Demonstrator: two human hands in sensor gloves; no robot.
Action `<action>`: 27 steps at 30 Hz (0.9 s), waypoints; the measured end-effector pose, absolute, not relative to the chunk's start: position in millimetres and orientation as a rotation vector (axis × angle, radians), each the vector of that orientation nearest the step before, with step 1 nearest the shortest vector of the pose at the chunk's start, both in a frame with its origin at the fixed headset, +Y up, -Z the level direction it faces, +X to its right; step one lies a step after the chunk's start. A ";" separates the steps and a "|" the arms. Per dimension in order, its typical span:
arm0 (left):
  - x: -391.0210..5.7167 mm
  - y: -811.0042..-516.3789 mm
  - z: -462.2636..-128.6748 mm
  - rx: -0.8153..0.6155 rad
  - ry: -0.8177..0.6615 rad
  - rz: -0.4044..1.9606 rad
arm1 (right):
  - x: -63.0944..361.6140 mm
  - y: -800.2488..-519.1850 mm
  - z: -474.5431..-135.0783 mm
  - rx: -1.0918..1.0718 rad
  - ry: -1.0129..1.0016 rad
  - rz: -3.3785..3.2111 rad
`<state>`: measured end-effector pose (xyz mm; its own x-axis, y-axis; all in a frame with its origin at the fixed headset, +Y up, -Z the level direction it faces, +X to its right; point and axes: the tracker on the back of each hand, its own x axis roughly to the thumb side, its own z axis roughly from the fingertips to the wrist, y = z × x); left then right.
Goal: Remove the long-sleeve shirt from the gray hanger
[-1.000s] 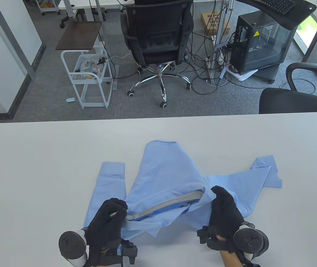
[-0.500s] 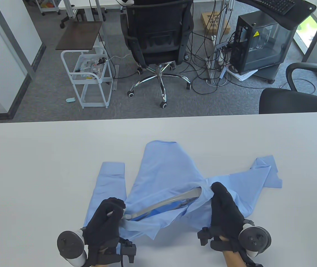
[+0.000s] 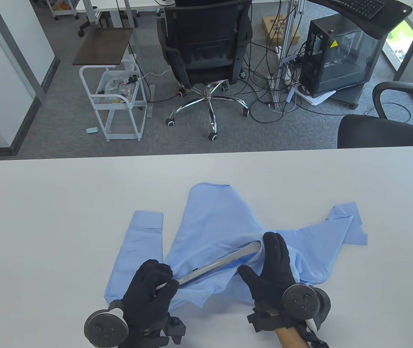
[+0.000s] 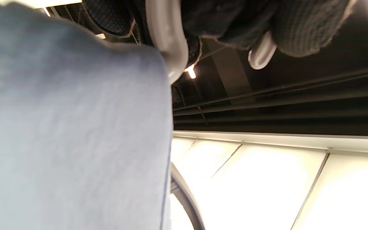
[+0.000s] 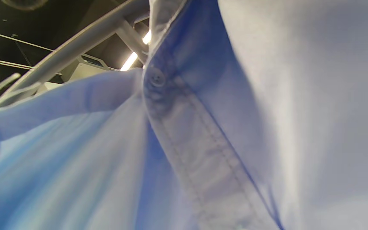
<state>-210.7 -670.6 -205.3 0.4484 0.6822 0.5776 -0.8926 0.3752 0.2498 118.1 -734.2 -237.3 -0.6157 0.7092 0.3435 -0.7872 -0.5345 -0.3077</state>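
One blue shirt (image 3: 213, 224) lay low-centre on the bench (image 3: 47, 203), gray hanger (image 3: 224, 261) partly out. Left hand (image 3: 152, 293) clenched the hanger's near end; right hand (image 3: 275, 268) lay spread and flat on cloth beside its far end. Advice: pin fabric, draw hanger lower-left steadily, avoid snagging.

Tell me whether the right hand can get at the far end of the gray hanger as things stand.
Probably yes. The right hand lies flat on the shirt with its fingertips right beside the hanger end that pokes out of the cloth. Nothing lies between them, though the rest of that arm is under fabric.
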 end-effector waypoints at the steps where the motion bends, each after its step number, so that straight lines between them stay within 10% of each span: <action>1: -209.3 -670.4 -204.5 0.586 -0.420 1.040 | 117.7 -734.7 -238.2 0.219 -0.541 2.175; 27: -218.3 -669.6 -206.0 0.589 -0.472 1.143 | 162.8 -737.2 -240.2 -0.036 -0.633 1.801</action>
